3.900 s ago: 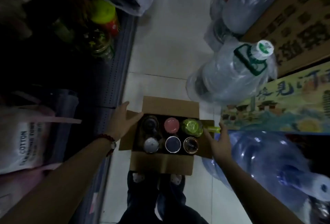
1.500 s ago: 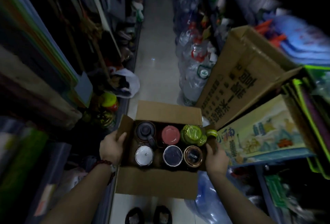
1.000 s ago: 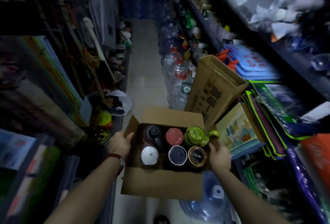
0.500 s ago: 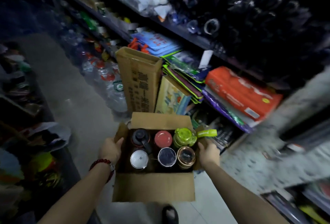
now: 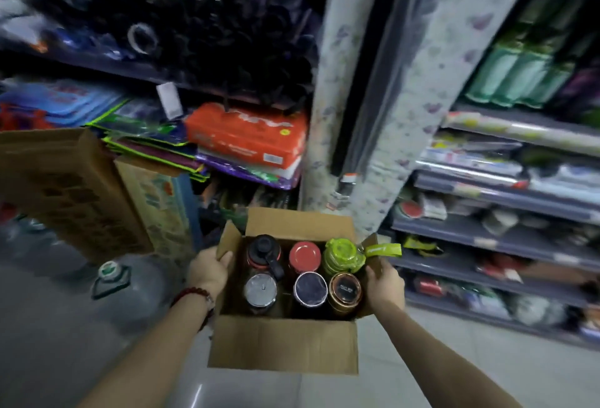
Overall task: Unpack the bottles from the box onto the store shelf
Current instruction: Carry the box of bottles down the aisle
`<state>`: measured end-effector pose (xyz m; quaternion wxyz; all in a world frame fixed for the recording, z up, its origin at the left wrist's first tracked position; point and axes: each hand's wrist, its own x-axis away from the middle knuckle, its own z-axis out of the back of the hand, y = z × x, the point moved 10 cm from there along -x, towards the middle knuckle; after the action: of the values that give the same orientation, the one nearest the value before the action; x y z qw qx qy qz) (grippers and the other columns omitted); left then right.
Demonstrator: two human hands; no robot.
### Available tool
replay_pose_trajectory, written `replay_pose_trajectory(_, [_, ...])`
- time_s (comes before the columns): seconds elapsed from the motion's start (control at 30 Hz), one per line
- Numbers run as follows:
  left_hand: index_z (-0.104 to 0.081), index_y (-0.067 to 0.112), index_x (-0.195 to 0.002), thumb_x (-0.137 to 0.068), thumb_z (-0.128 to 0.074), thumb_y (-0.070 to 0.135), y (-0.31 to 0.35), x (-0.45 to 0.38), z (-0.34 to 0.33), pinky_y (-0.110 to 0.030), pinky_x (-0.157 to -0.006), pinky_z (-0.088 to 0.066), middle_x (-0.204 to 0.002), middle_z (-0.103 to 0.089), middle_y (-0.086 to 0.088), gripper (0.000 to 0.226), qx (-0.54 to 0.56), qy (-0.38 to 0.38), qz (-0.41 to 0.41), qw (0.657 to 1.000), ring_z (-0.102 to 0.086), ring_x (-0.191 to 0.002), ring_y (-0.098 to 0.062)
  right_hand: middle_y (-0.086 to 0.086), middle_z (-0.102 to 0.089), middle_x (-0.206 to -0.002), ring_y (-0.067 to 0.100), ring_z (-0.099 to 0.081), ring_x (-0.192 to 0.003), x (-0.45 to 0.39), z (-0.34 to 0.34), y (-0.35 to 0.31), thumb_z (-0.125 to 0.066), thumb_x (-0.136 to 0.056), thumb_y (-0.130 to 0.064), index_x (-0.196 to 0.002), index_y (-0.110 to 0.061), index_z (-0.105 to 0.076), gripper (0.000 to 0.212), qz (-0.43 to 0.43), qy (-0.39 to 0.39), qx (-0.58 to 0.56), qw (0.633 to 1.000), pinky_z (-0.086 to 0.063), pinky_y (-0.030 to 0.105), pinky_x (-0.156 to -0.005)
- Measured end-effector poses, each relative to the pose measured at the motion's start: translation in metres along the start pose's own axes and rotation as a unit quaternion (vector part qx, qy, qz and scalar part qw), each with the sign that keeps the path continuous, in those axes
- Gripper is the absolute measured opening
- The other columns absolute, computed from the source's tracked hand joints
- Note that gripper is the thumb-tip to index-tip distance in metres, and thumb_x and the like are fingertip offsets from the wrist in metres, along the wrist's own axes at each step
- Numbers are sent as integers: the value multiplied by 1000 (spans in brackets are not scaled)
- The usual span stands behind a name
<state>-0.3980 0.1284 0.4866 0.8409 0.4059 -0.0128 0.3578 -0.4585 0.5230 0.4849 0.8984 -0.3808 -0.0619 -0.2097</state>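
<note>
An open cardboard box (image 5: 285, 344) is held up in front of me at waist height. My left hand (image 5: 207, 272) grips its left wall and my right hand (image 5: 384, 285) grips its right wall. Inside stand several bottles seen from above: a black-capped one (image 5: 263, 250), a red-lidded one (image 5: 304, 254), a lime-green one with a strap (image 5: 344, 254), a silver-lidded one (image 5: 260, 289), a dark blue-lidded one (image 5: 310, 289) and a bronze-lidded one (image 5: 344, 289). The store shelf (image 5: 506, 242) with several grey tiers of goods stands to the right.
A patterned pillar (image 5: 363, 115) rises just beyond the box. A tall cardboard carton (image 5: 65, 190) and a big water jug (image 5: 130, 287) stand on the floor at the left. Orange packs (image 5: 246, 134) and dark goods fill the left shelves. Tiled floor lies below.
I lifted the box from the floor with both hands and turned right with it; the view now faces the pillar and the grey shelves. Both hands keep their grip on the box walls.
</note>
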Motion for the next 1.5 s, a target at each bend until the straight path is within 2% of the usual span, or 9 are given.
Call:
replay_pose_trajectory(0.17, [-59,18,-71,-94,-54,28,69,23,-87,-32,-63,-42,-81,-66,-16,25,-29,-64,-55,996,-62,-79,-35,21,-60,-125,39,-52,-118,-10,78,75,-51,-96,-18,-127,-8,-56,33,-78,62,-30,995,-42,40,-93])
replay_pose_trajectory(0.3, [-70,11,-91,-94,-53,28,112,48,-153,-34,-67,-46,-92,-71,-18,24,-61,-109,-106,986,-65,-88,-38,25,-59,-124,42,-53,-116,-12,126,134,-53,-95,-18,-127,-7,-56,33,-132,107,-55,984,-42,42,-93])
replay_pose_trajectory(0.43, [-69,9,-91,-94,-54,27,155,81,-209,-37,-70,-49,-95,-70,-21,24,-98,-141,-150,974,-64,-88,-39,23,-63,-119,41,-56,-113,-10,168,188,-53,-95,-17,-124,-9,-58,31,-159,137,-61,976,-43,40,-88])
replay_pose_trajectory(0.57, [-61,4,-119,-96,-52,21,200,122,-260,-35,-88,-43,-118,-63,-19,30,-102,-182,-195,958,-57,-111,-38,23,-67,-109,41,-60,-103,-1,204,243,-55,-93,-15,-112,-3,-60,23,-174,185,-86,963,-47,42,-84])
replay_pose_trajectory(0.7, [-65,6,-100,-95,-53,25,230,151,-313,-39,-85,-50,-106,-68,-20,23,-121,-217,-215,944,-62,-98,-37,20,-67,-106,40,-60,-101,8,237,291,-54,-93,-19,-110,-7,-60,22,-215,226,-96,945,-48,42,-83])
replay_pose_trajectory(0.87, [-62,4,-117,-97,-50,27,268,193,-371,-37,-89,-46,-118,-64,-18,33,-161,-239,-232,929,-59,-110,-37,20,-66,-106,40,-60,-100,12,277,340,-53,-94,-22,-109,-8,-59,21,-254,269,-82,925,-47,41,-78])
replay_pose_trajectory(1.03, [-66,12,-98,-95,-51,34,308,217,-448,-41,-83,-53,-104,-69,-14,27,-207,-286,-280,893,-63,-96,-35,20,-66,-107,40,-61,-101,2,311,388,-54,-93,-22,-112,-10,-60,23,-294,297,-85,904,-48,41,-80])
replay_pose_trajectory(1.33, [-55,13,-80,-96,-51,30,401,259,-592,-33,-68,-41,-87,-62,-12,23,-217,-355,-340,844,-59,-83,-34,14,-68,-106,36,-63,-99,-47,380,452,-54,-93,-23,-108,-13,-61,19,-361,347,-101,860,-48,38,-79])
replay_pose_trajectory(1.5, [-66,8,-98,-94,-53,30,447,282,-651,-33,-73,-42,-103,-69,-18,26,-214,-361,-363,832,-63,-95,-37,16,-67,-111,38,-61,-103,-82,428,481,-53,-95,-23,-114,-12,-60,23,-371,366,-111,847,-47,39,-83])
